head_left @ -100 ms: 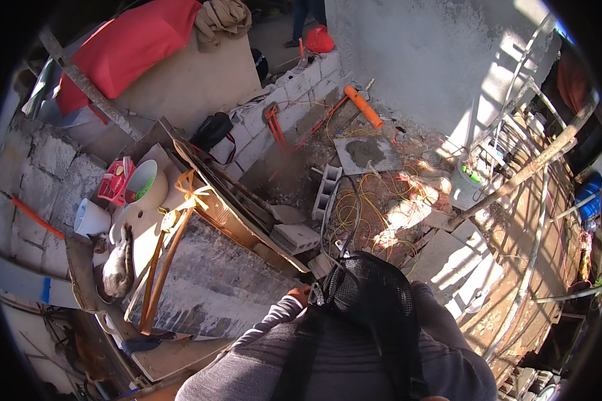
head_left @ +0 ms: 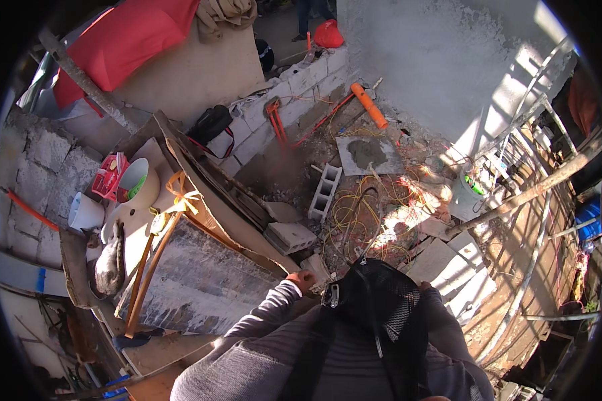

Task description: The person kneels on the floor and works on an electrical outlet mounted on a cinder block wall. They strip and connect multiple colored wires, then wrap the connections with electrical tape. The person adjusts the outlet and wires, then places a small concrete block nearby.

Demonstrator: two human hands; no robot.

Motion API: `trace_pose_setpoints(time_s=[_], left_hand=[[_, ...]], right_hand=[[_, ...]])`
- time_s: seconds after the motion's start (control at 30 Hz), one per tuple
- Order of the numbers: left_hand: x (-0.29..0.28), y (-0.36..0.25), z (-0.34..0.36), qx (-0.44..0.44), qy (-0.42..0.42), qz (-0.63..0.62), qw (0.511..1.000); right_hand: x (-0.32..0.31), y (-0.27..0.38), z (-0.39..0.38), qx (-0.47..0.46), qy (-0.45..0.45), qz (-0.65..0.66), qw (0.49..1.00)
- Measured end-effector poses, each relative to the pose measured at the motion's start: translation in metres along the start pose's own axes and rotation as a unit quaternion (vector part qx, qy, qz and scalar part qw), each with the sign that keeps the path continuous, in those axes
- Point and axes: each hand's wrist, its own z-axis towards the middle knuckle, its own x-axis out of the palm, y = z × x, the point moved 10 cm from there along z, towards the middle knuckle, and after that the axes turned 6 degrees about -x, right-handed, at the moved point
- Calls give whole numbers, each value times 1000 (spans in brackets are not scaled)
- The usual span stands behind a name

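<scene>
At the near corner of a wooden-edged board [head_left: 207, 281], my left hand [head_left: 303, 279] has its fingers curled; whatever they may hold is hidden. A black mesh bag [head_left: 374, 294] hangs at my chest, between my two arms. Just a sliver of my right hand [head_left: 425, 286] shows past the bag's right side, its fingers out of sight. Ahead of the bag lie a grey hollow block [head_left: 325, 192], another concrete block [head_left: 289, 237] and a tangle of yellow wire [head_left: 348, 217].
A mortar board [head_left: 370, 156] and an orange pipe [head_left: 368, 107] lie near the grey wall [head_left: 421, 67]. On the right stand a bucket [head_left: 467, 190] and a slanting wooden pole [head_left: 535, 186]. At left are a white bowl [head_left: 138, 184] and a white tub [head_left: 85, 211].
My left hand has come further into view beside the bag. The bag's dark strap loop has shifted, and the whole view has turned slightly.
</scene>
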Motion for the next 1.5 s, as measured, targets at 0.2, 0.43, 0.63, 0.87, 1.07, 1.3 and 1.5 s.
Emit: trace_pose_setpoints(time_s=[0.2, 0.43, 0.63, 0.87, 1.07, 1.3, 1.5], left_hand=[[-53, -44, 72, -55, -121, -147, 980], [-34, 55, 158, -112, -192, -311, 924], [-63, 42, 198, -201, -161, -371, 892], [-109, -24, 262, -129, -195, -324, 917], [-107, -65, 326, -145, -76, -169, 972], [-148, -55, 396, -184, 29, 61, 981], [-221, -57, 360, -292, -4, 147, 945]], right_hand=[[-121, 47, -11, -17, -16, 13, 1000], [-90, 66, 78, -62, 83, 13, 995], [-124, 160, 175, -117, 103, 14, 988], [-241, 264, 247, -151, 29, 149, 977], [-252, 291, 285, -157, 84, 31, 984], [-231, 318, 372, -119, 202, -70, 970], [-223, 425, 477, -258, 162, -258, 917]])
